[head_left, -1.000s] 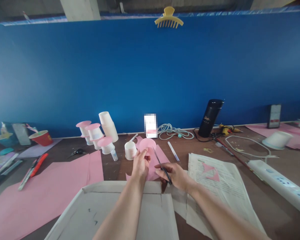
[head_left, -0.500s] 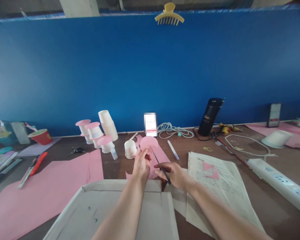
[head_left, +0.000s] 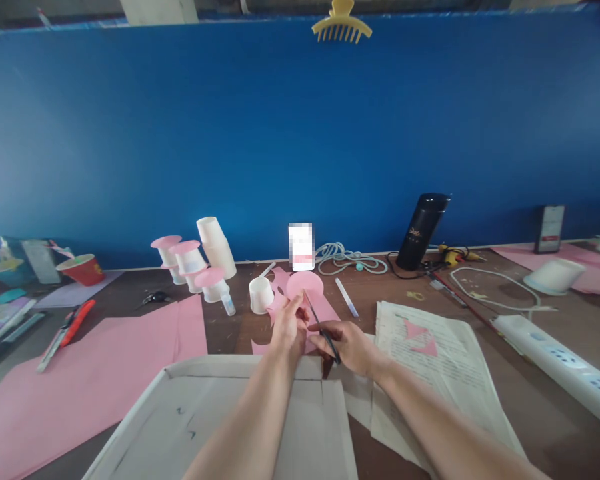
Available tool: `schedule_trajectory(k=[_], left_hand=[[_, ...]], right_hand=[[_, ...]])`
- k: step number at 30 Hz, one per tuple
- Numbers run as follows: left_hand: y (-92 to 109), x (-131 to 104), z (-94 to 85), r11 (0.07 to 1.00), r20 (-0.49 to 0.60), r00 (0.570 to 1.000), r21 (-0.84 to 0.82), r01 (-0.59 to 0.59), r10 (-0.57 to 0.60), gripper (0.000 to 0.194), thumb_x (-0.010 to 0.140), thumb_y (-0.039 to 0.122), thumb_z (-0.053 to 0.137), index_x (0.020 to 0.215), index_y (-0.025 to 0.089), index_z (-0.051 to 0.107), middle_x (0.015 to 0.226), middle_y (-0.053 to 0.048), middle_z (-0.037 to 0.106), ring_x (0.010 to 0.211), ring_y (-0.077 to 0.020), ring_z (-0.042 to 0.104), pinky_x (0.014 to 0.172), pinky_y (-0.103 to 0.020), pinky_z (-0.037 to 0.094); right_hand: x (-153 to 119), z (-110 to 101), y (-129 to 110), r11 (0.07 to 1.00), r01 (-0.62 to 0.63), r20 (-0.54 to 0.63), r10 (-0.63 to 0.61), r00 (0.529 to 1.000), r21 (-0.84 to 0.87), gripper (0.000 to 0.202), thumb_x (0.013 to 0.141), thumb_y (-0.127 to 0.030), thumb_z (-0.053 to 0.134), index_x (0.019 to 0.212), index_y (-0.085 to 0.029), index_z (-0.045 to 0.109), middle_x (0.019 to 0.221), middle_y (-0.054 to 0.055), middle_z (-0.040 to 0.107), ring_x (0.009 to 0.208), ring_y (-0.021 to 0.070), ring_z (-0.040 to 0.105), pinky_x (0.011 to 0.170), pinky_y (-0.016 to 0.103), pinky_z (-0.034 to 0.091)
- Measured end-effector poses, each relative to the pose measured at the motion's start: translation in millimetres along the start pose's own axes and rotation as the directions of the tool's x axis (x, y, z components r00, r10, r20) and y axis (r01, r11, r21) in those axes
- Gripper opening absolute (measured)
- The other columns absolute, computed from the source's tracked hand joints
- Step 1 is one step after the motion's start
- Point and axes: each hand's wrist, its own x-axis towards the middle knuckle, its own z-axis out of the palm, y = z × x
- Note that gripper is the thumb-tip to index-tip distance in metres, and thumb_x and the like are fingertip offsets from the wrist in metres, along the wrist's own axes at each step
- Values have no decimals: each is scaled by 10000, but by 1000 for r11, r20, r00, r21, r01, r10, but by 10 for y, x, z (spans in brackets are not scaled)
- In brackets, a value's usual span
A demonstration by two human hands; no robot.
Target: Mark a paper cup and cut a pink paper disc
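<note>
Between the fingers of my left hand (head_left: 291, 325) is a round pink paper disc (head_left: 305, 285), held at its lower edge. My right hand (head_left: 344, 345) is closed on black-handled scissors (head_left: 331, 345), whose blades point up and left to the disc. Pink paper with cut edges (head_left: 329, 303) lies behind and below the hands. A white paper cup (head_left: 261, 295) stands just left of the disc. Farther left are several white cups topped with pink discs (head_left: 187, 249), a small glue bottle (head_left: 227, 304) and a stack of white cups (head_left: 217, 247).
A cardboard tray (head_left: 210, 363) lies in front. Large pink sheets (head_left: 125, 353) and an orange cutter (head_left: 70, 330) are at left. Right are a marker (head_left: 347, 298), printed paper (head_left: 450, 347), a black flask (head_left: 423, 233) and a power strip (head_left: 560, 360). A phone (head_left: 301, 247) stands at the back.
My left hand and the pink disc have shifted slightly to the right. The camera view has moved a little. Both hands keep their holds.
</note>
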Motion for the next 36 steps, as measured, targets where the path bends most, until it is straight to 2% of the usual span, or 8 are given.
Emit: schedule_trajectory(k=[20, 36], left_hand=[[-8, 1, 1, 1000, 9, 1000, -12, 28, -28, 404, 550, 354, 836, 759, 167, 545, 576, 46, 502, 452, -57, 444, 436, -185, 337], [-6, 11, 8, 996, 0, 996, 11, -90, 90, 370, 553, 330, 838, 719, 160, 554, 603, 48, 512, 486, -39, 424, 481, -175, 340]], right_hand=[[-17, 5, -71, 1000, -16, -39, 16, 999, -7, 478, 791, -530, 621, 1069, -150, 702, 562, -4, 586, 517, 146, 559, 499, 249, 425], [-16, 26, -43, 999, -25, -52, 27, 998, 43, 401, 785, -440, 645, 1057, -150, 700, 578, -17, 580, 531, 127, 536, 508, 238, 412]])
